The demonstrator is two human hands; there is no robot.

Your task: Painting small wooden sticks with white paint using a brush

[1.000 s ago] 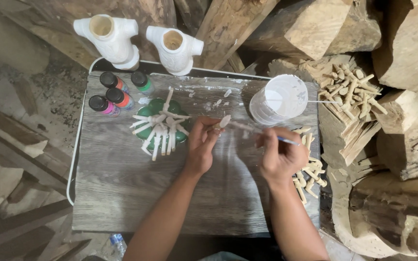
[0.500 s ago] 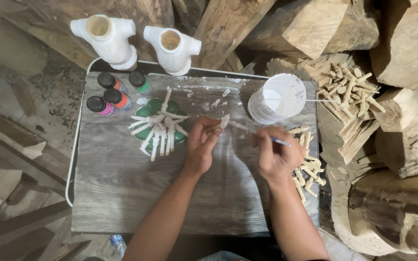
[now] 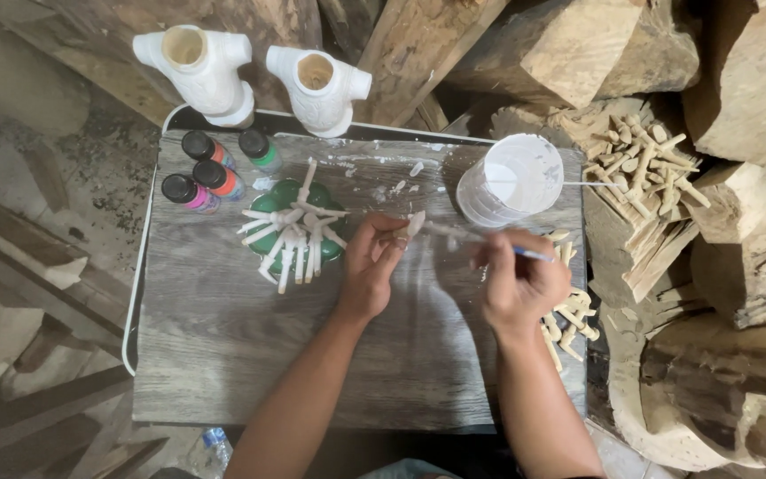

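My left hand (image 3: 372, 266) pinches a small white-coated wooden piece (image 3: 415, 222) above the grey wood-grain tray table (image 3: 223, 355). My right hand (image 3: 519, 286) grips a thin paintbrush (image 3: 489, 244), whose tip lies against that piece. Just left of my left hand, several white-painted wooden pieces (image 3: 293, 239) rest across a green dish (image 3: 287, 197). A white cup of white paint (image 3: 509, 181) stands behind my right hand.
Several small paint bottles with black caps (image 3: 210, 170) stand at the table's back left. Two white carved torso figures (image 3: 250, 75) sit behind it. Bare wooden pieces (image 3: 640, 168) lie on logs at the right, more (image 3: 565, 319) by my right wrist. Big logs (image 3: 720, 293) crowd the right side.
Both hands stay in nearly the same place. The brush has shifted slightly along the small piece.
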